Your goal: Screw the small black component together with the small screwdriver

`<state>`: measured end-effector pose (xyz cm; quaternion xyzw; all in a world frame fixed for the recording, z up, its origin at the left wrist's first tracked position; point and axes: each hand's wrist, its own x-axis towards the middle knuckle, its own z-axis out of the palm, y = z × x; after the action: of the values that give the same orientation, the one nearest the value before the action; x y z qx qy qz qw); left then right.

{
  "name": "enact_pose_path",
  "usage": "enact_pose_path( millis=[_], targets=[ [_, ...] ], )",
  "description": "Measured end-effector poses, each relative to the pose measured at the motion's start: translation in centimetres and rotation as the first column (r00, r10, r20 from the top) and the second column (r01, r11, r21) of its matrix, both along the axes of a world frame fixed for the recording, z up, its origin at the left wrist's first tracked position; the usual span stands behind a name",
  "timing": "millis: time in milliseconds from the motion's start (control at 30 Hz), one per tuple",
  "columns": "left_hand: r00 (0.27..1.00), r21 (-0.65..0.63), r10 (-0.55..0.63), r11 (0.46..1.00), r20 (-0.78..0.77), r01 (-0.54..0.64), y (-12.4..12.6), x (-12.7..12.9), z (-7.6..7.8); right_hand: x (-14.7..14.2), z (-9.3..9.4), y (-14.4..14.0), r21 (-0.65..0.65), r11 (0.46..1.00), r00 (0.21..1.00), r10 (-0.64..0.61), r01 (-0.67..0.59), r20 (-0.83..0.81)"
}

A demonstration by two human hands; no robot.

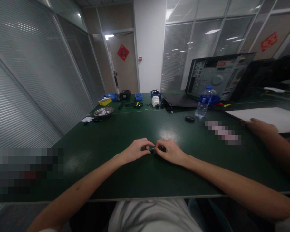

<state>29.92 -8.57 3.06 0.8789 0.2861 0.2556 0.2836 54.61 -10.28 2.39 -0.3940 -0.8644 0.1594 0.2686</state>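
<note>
My left hand (137, 150) is closed in a pinch on a small green piece (151, 150) with a dark part, low over the green table (132, 129). Its exact kind is too small to make out. Just to its right, the bent fingers of my right hand (169, 150) are pinched together at the piece's right end. Whatever sits between those right fingertips is too small to name. Both wrists rest near the tabletop, with the fingertips of the two hands almost touching.
Beyond my hands lie a black mouse-like object (189, 119), a water bottle (203, 104) and an open computer case (217, 77). A metal bowl (103, 112), a yellow tray (104, 101) and cables (134, 105) stand farther left. Another person's hand (262, 127) touches a white sheet (268, 117) at right.
</note>
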Motion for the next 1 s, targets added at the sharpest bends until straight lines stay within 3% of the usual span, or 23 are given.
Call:
enact_pose_path(
  millis=[167,333,1000],
  targets=[
    [0.997,-0.057,0.038,0.998,0.063,-0.034,-0.12,-0.24,-0.33,0.17,0.09,0.2,-0.001,1.0,1.0,-0.011,0.011,0.016],
    [0.998,-0.017,0.062,0.998,0.005,-0.062,-0.29,-0.19,-0.15,0.37,0.15,0.36,0.013,1.0,0.998,-0.017,0.016,0.056],
    [0.992,-0.135,0.126,0.983,0.022,-0.122,0.08,-0.45,-0.03,0.36,0.6,-0.04,-0.005,1.0,0.996,0.025,-0.024,0.084]
  ],
)
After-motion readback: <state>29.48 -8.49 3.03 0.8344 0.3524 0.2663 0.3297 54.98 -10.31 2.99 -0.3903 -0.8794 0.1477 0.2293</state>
